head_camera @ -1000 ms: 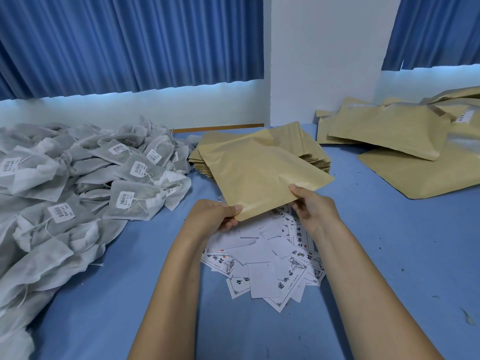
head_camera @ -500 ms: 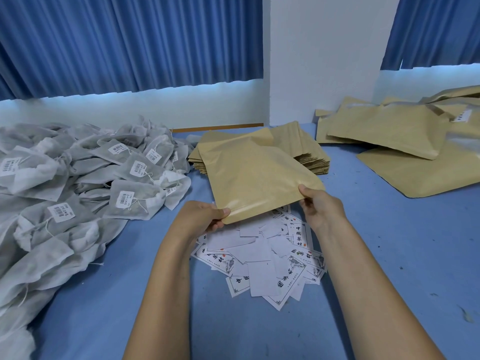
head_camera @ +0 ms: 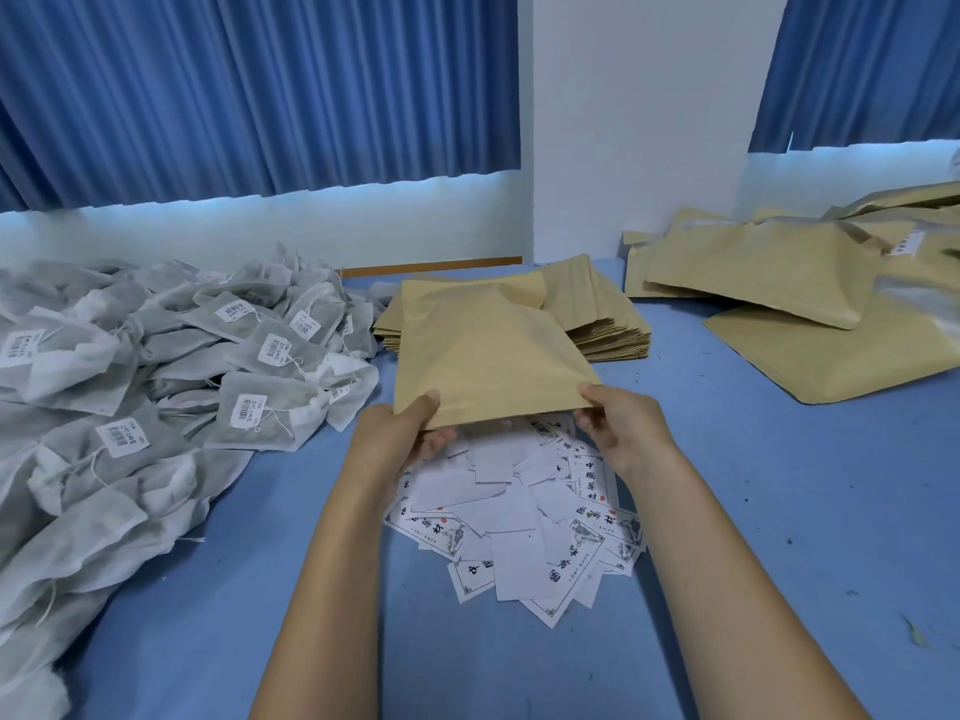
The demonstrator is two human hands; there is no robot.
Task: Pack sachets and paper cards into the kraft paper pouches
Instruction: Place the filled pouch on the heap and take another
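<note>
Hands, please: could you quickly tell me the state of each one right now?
Left hand: closed, pinching the near left corner of the kraft pouch.
Right hand: closed, pinching the same pouch's near right corner.

In front of me is a blue table (head_camera: 779, 511). Behind it stands a white wall (head_camera: 634, 122). A big blue curtain (head_camera: 249, 85) hangs on the left, and another curtain (head_camera: 857, 65) hangs on the right. A thin brown strip (head_camera: 431, 266) runs along the table's far edge.

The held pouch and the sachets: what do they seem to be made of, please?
Pouch: matte tan kraft paper, judging by its dull, creased face; any lining is hidden. Sachets: probably thin grey-white non-woven fabric, soft, crumpled, slightly see-through, with string ties.
</note>
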